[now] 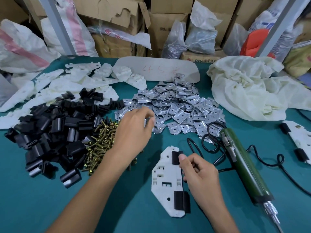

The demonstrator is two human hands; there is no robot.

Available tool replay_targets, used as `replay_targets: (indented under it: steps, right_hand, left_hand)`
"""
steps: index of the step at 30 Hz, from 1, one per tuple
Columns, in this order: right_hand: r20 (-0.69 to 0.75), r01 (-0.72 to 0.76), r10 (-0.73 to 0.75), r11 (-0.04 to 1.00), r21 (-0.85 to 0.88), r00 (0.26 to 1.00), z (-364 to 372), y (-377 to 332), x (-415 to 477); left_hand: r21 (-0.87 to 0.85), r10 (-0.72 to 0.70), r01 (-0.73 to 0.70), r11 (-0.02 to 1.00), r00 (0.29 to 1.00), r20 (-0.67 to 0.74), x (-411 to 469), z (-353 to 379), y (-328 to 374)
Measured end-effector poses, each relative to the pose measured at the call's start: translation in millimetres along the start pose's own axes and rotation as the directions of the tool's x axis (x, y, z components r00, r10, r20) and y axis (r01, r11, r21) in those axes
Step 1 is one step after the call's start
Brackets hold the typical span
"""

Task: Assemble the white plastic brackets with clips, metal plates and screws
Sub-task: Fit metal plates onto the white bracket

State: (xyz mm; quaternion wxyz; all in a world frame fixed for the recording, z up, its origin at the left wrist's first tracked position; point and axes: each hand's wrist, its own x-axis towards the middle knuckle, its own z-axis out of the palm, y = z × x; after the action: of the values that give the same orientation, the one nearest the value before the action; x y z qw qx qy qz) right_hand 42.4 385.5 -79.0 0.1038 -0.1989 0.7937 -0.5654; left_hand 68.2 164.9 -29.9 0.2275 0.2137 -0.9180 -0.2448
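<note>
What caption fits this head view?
One white bracket held by the right hand; left hand reaches the metal plates.

Shiny metal plates, matt white plastic bracket, glossy black clips

Clips left of screws

left hand extended, right hand curled
</note>
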Motion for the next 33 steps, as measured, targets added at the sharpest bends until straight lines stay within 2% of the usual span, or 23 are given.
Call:
replay_targets:
  steps: [5,9,14,16,20,24,27,30,33]
  right_hand:
    - [0.006,-0.011,0.011,1.000,0.009,1.000,0.5,-1.4,2.1]
    - [0.015,-0.032,0.032,0.999,0.025,0.999,-0.4,-3.4,3.0]
    - [0.022,-0.039,0.038,0.998,0.042,0.999,-0.4,-5.6,3.1]
    - [0.027,-0.043,0.041,0.998,0.050,0.999,-1.0,-5.8,3.5]
    - [0.028,-0.052,0.050,0.996,0.070,0.998,-1.5,-8.9,2.6]
    - [0.014,-0.091,0.090,0.989,0.119,0.996,-3.6,-13.7,1.8]
    - [-0.002,-0.098,0.099,0.980,0.171,0.995,-4.8,-18.4,3.9]
    - [0.038,-0.129,0.124,0.929,0.346,0.992,-7.2,-26.1,10.3]
    - [0.173,-0.186,0.113,0.845,0.502,0.978,-9.3,-33.9,16.0]
  left_hand:
    - [0.010,-0.085,0.086,0.996,0.996,-0.025,53.5,23.4,3.9]
    - [0.295,-0.028,0.037,0.955,0.999,-0.034,84.0,47.6,12.4]
    - [0.438,-0.059,0.070,0.896,0.998,-0.037,101.0,61.9,12.0]
    - [0.426,-0.089,0.096,0.900,0.995,-0.038,101.7,61.4,12.1]
    - [0.290,-0.169,0.164,0.943,0.986,-0.007,89.0,45.5,8.3]
    - [0.150,-0.085,0.091,0.985,0.995,-0.045,47.2,19.6,3.7]
    - [-0.058,-0.043,0.044,0.997,0.999,0.009,6.5,-2.4,6.4]
    - [-0.279,-0.034,0.039,0.960,0.999,0.024,-30.3,-19.0,15.4]
    - [-0.495,0.007,0.015,0.869,0.999,0.042,-50.7,-30.3,25.8]
